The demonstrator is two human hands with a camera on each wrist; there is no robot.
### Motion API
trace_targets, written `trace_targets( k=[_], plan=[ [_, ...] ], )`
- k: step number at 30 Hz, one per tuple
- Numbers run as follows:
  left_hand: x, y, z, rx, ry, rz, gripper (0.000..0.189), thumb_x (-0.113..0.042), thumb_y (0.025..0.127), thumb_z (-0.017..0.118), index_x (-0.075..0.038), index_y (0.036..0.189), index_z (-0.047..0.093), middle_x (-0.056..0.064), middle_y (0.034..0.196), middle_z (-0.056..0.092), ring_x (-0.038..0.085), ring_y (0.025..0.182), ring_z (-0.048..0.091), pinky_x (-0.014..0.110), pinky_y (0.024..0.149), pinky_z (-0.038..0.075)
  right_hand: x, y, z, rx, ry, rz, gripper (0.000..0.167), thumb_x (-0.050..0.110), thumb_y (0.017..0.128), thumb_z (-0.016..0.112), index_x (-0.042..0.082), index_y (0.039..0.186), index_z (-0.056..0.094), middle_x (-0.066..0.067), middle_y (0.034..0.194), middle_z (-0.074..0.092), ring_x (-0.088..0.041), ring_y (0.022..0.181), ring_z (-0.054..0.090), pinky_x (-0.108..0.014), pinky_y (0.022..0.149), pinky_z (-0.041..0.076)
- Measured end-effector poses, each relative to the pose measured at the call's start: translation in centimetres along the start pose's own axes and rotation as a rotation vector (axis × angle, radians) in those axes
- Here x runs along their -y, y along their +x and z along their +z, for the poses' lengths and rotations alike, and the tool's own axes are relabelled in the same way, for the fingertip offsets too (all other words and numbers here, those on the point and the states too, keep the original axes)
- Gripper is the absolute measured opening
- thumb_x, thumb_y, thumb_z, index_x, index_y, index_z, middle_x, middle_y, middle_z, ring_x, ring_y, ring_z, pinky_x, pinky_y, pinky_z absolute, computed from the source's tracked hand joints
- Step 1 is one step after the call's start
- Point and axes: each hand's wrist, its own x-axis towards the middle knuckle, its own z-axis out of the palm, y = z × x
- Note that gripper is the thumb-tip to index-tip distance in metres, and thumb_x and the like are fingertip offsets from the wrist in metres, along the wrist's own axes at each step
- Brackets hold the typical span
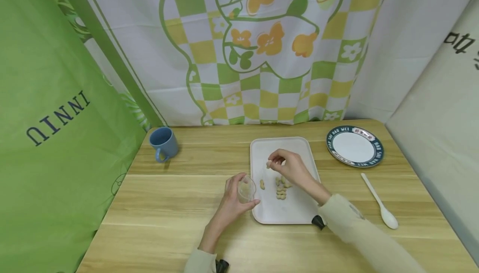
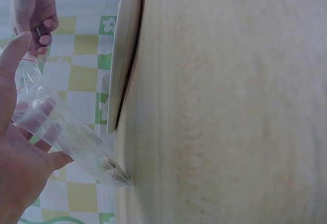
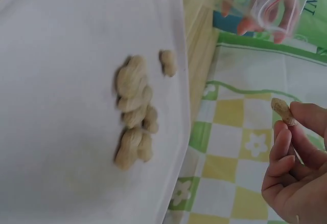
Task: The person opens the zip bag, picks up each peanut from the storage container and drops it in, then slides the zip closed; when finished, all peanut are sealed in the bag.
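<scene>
My left hand (image 1: 231, 202) holds a clear zip bag (image 2: 71, 132) at its mouth, the fingers and thumb spread around the opening. A few peanuts (image 2: 111, 168) lie in the bottom corner of the bag, close to the table in the left wrist view. Between thumb and fingertips, my right hand (image 1: 295, 170) pinches a single peanut (image 3: 281, 110) above the white tray (image 1: 271, 215), to the right of the bag. Several peanuts (image 3: 133, 86) lie clustered on the tray, and one lone peanut (image 1: 262, 184) sits nearer its left edge.
A blue mug (image 1: 164, 144) stands at the back left of the wooden table (image 1: 149, 223). To the right are a dark-rimmed plate (image 1: 353, 146) and a white spoon (image 1: 387, 214). A patterned curtain (image 1: 262, 77) hangs behind the table.
</scene>
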Motion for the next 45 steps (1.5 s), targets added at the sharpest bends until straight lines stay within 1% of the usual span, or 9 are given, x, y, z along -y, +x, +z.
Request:
trace_targets(
  k=[5,9,14,20,25,31,37,41,45],
  plan=[
    [0.0,0.0,0.0,-0.001,-0.005,0.003,0.084,-0.033,0.077,0.081,-0.010,0.142,0.033,0.013,0.134,0.039,0.029,0.125,0.038,0.053,0.098,0.041,1.1,-0.5,0.2,-0.012,0.017,-0.005,0.012,0.012,0.086,0.072,0.005,0.096,0.069,0.001,0.081,0.066,-0.014,0.075,0.060,-0.027,0.065,0.050],
    [0.1,0.1,0.1,-0.004,0.002,0.007,0.084,-0.033,0.076,0.082,-0.010,0.141,0.034,0.012,0.133,0.039,0.028,0.125,0.038,0.051,0.099,0.041,1.5,-0.9,0.3,-0.021,0.021,-0.032,0.010,0.011,0.085,0.073,0.007,0.094,0.071,0.002,0.080,0.067,-0.013,0.074,0.060,-0.028,0.065,0.051],
    [0.1,0.3,0.2,-0.003,0.014,0.017,0.084,-0.035,0.077,0.081,-0.013,0.142,0.032,0.012,0.133,0.040,0.028,0.126,0.038,0.051,0.100,0.041,1.8,-1.5,0.7,-0.002,0.038,-0.080,0.008,0.013,0.083,0.077,0.012,0.089,0.071,0.006,0.081,0.068,-0.009,0.072,0.060,-0.026,0.064,0.049],
    [0.1,0.5,0.2,-0.021,0.010,0.028,0.084,-0.033,0.076,0.082,-0.014,0.141,0.033,0.011,0.132,0.042,0.027,0.126,0.037,0.051,0.098,0.042,2.2,-2.0,1.7,0.014,0.071,-0.169,0.011,0.009,0.079,0.078,0.012,0.088,0.072,0.007,0.083,0.067,-0.006,0.072,0.058,-0.025,0.059,0.046],
    [0.1,0.4,0.2,-0.024,0.008,0.033,0.083,-0.033,0.076,0.082,-0.015,0.141,0.033,0.011,0.133,0.041,0.027,0.125,0.038,0.050,0.097,0.043,2.7,-2.4,2.4,0.020,0.083,-0.198,0.012,0.006,0.079,0.078,0.011,0.089,0.072,0.008,0.082,0.066,-0.005,0.072,0.058,-0.022,0.058,0.045],
    [0.3,0.3,0.2,-0.021,0.006,0.033,0.081,-0.033,0.077,0.082,-0.015,0.140,0.033,0.011,0.133,0.040,0.027,0.124,0.039,0.050,0.096,0.043,3.0,-2.7,3.3,0.028,0.042,-0.279,0.012,0.006,0.080,0.077,0.009,0.091,0.072,0.007,0.084,0.066,-0.005,0.074,0.059,-0.023,0.058,0.046],
    [0.3,0.3,0.2,-0.020,0.006,0.042,0.082,-0.034,0.077,0.081,-0.015,0.140,0.033,0.010,0.134,0.040,0.027,0.127,0.036,0.051,0.099,0.042,3.0,-3.0,4.0,0.014,-0.010,-0.368,0.015,0.002,0.079,0.077,0.007,0.091,0.071,0.001,0.086,0.067,-0.010,0.073,0.061,-0.022,0.061,0.048],
    [0.3,0.3,0.1,-0.025,0.012,0.048,0.082,-0.034,0.077,0.081,-0.014,0.140,0.033,0.011,0.134,0.040,0.028,0.126,0.037,0.051,0.098,0.042,2.9,-3.1,4.3,0.011,-0.002,-0.380,0.018,0.000,0.077,0.078,0.005,0.092,0.070,-0.001,0.087,0.067,-0.012,0.074,0.061,-0.022,0.061,0.049],
    [0.2,0.3,0.1,-0.023,0.010,0.049,0.082,-0.034,0.077,0.081,-0.013,0.140,0.033,0.010,0.135,0.040,0.027,0.127,0.036,0.051,0.099,0.041,2.8,-3.1,4.3,0.039,0.015,-0.368,0.017,0.001,0.079,0.077,0.005,0.094,0.071,-0.002,0.090,0.068,-0.011,0.075,0.061,-0.026,0.060,0.050]
  ],
)
